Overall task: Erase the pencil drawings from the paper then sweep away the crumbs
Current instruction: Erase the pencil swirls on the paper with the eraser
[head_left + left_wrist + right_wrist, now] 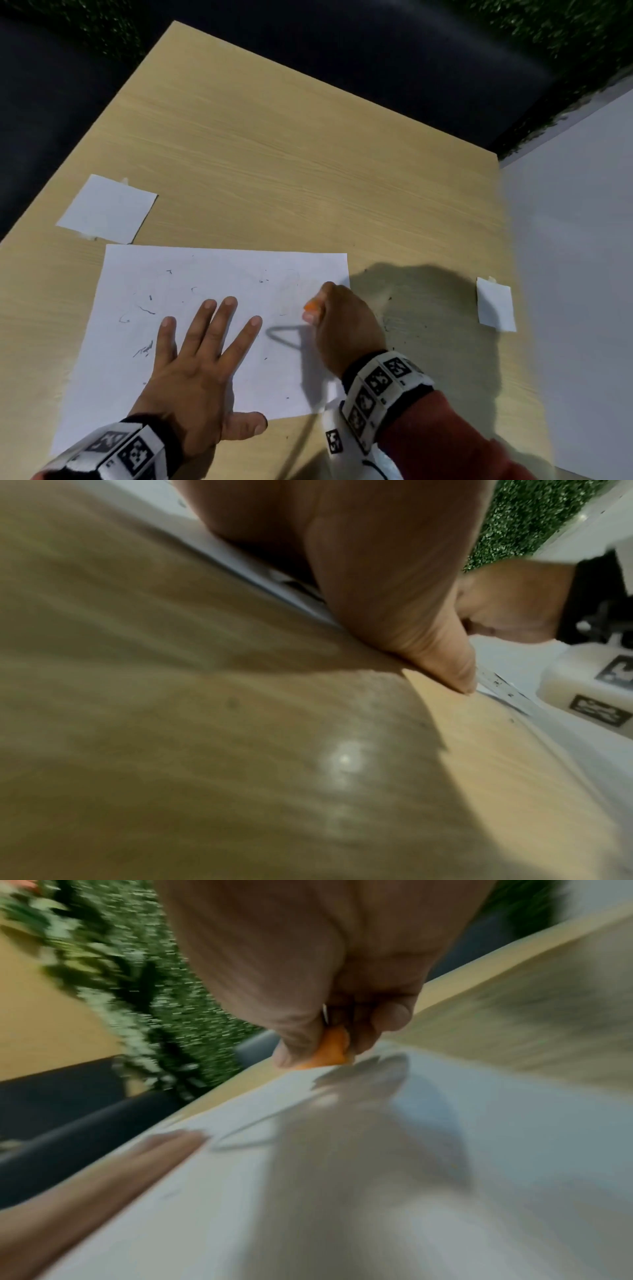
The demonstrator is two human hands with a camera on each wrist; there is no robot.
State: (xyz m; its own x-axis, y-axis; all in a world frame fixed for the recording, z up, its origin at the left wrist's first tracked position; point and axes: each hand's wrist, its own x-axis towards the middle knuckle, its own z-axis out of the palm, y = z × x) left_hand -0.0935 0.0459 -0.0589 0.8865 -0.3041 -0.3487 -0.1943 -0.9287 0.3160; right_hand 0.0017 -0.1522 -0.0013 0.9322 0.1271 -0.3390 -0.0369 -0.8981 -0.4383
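Step in hand, as I read it: erasing, not yet sweeping. Right hand (346, 325) has its grip pinched tight on a small orange eraser (312, 306), thumb and fingertips curled round it, eraser tip on the paper (219, 270). Left hand (202, 356) lies flat, fingers straight and spread, holding nothing, pressing the sheet down; its thumb hangs off the near edge onto the tabletop (291, 137).

Paper sits at 6 o'clock on the tabletop. A dark pencil triangle (286, 337) remains just at 7 o'clock of the eraser, between the two hands. Faint ghost outlines at 11 o'clock of the eraser look mostly rubbed out. Crumbs (147, 310) lie scattered over the sheet's 9 o'clock half, with more specks on the tabletop at 3 o'clock of the right hand.

To do it well:
- keep the flat hand close to the rub zone, so thin paper doesn't buckle
- short strokes pulling away from the anchoring hand
- firm pressure on the triangle; its line looks heavy

Materials: thin matte white sheet, rubbery rounded eraser, light woodgrain laminate that looks smooth. Crumbs are dark, thread-like curls. Two small white paper squares (108, 209) are taped at 10 and 3 o'clock. Right wrist view is motion-blurred.
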